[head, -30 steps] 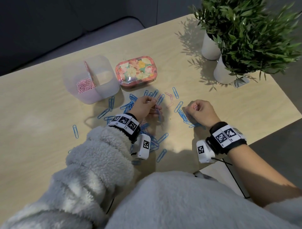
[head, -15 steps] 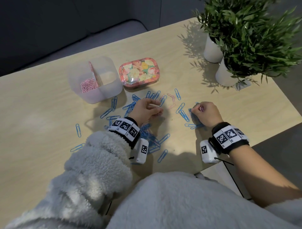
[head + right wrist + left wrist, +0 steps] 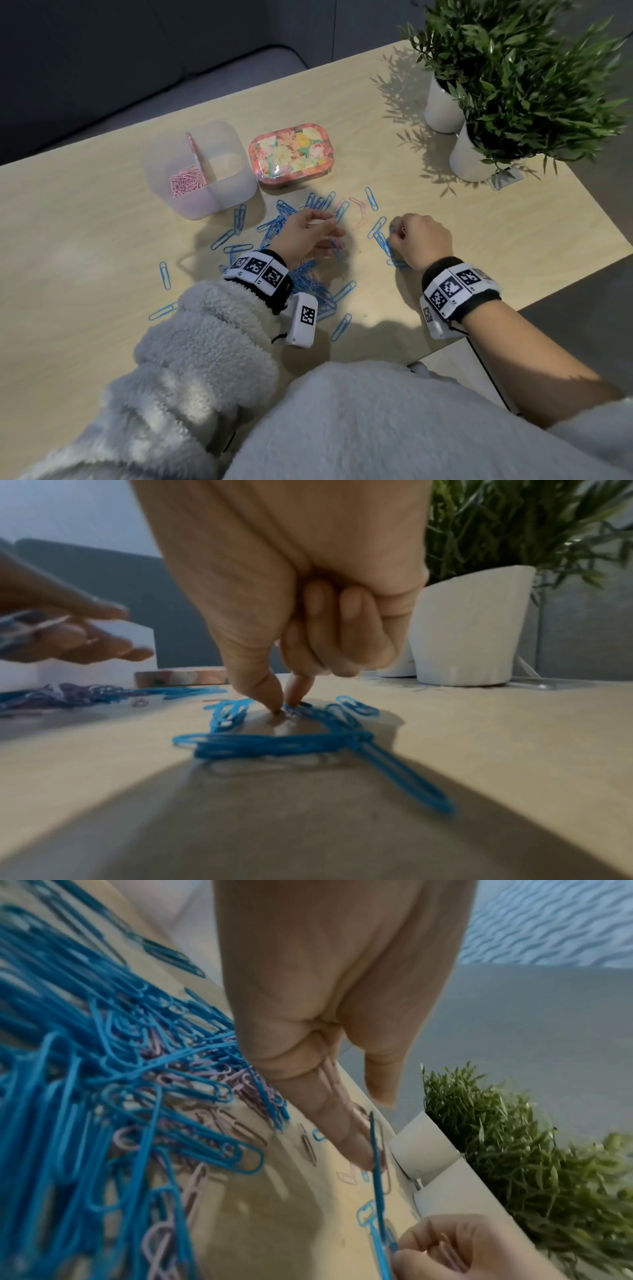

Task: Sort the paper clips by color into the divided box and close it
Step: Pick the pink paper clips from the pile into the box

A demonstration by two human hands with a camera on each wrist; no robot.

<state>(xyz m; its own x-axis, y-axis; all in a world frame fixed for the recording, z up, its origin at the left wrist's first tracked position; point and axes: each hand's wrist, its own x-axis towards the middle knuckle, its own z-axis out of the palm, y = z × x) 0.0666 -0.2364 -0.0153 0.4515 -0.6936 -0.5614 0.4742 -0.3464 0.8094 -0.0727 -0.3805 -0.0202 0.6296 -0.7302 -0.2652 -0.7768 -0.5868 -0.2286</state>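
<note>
From the head camera, the divided box (image 3: 200,171) is sitting open at about ten o'clock from the hands, with pink paper clips (image 3: 186,181) lying in its left compartment and its floral lid (image 3: 291,154) resting just beside it at two o'clock. Blue paper clips (image 3: 274,226) are lying scattered over the table (image 3: 85,257) around both hands. The left hand (image 3: 310,234) is hovering over the pile with fingers loosely curled. The right hand (image 3: 419,240) is sitting fisted at three o'clock from it.

In the left wrist view, the left hand is pinching pink clips against its palm, while a long finger (image 3: 342,1123) is reaching toward a blue clip at six o'clock.

In the right wrist view, the right thumb and forefinger are pressing down on a small clip on the table, the other fingers (image 3: 342,631) curling in; whether it is being grasped, I cannot tell. Potted plants (image 3: 479,615) are standing at two o'clock.
</note>
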